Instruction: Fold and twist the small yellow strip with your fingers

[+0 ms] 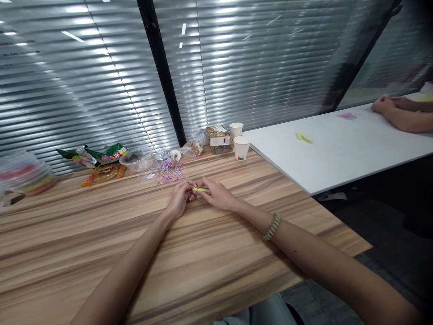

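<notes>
Both arms stretched out over the wooden desk (101, 253). Left hand (179, 198) and right hand (218, 195) meet near the desk's middle, fingertips pinched from either side on a small yellow-green piece (201, 190). The piece lies level between the two hands, just above or on the wood; cannot tell which. Too small to make out what it is made of. Beaded bracelet (272, 226) on the right wrist.

Just beyond the hands: a scatter of small pink and purple bits (172, 174) loose on the desk. Behind them a clear plastic bowl (137, 161), a small clear jar (163, 156), a green snack packet (113, 153) and an orange wrapper (101, 174). Far left edge, a clear container with coloured contents (23, 176), blurred. Toward the window blinds, a wrapped box (218, 137) and two paper cups (241, 146), one behind the other.

A white desk (338, 153) butts against the wooden one on the right. On it a yellow-green strip (303, 137) and a purple smudge-like thing (347, 116), well apart. At its far end another person's hands (384, 106) rest together on the surface.
</notes>
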`<state>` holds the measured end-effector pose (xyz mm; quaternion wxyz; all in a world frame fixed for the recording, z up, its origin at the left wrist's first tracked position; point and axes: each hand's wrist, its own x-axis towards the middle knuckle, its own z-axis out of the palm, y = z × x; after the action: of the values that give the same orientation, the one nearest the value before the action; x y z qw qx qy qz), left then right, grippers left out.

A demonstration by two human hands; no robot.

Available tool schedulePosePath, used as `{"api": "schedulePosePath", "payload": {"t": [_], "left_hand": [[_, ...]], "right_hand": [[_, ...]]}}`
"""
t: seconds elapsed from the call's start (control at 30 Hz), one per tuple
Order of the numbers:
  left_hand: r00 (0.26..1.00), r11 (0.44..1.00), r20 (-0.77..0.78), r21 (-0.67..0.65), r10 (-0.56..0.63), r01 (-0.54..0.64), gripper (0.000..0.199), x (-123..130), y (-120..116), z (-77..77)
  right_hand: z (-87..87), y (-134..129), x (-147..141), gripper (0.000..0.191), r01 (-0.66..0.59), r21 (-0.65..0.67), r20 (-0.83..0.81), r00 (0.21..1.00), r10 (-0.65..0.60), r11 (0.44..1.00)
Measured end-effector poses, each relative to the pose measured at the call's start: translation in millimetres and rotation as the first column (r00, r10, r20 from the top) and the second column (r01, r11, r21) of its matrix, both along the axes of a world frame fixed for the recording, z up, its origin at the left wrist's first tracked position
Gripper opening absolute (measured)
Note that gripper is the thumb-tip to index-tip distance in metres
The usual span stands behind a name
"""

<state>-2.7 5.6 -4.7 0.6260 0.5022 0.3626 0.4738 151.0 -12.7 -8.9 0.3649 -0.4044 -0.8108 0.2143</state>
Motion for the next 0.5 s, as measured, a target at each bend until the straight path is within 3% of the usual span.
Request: {"api": "schedulePosePath", "payload": {"t": [0.5], "left_hand": [[0.999, 1.0, -0.028, -0.006, -0.018, 0.018, 0.004, 3.0, -2.7, 5.3]], "right_hand": [[0.1, 0.7, -0.8, 0.016, 0.001, 0.051, 0.043, 0.999, -0.003, 0.999]]}}
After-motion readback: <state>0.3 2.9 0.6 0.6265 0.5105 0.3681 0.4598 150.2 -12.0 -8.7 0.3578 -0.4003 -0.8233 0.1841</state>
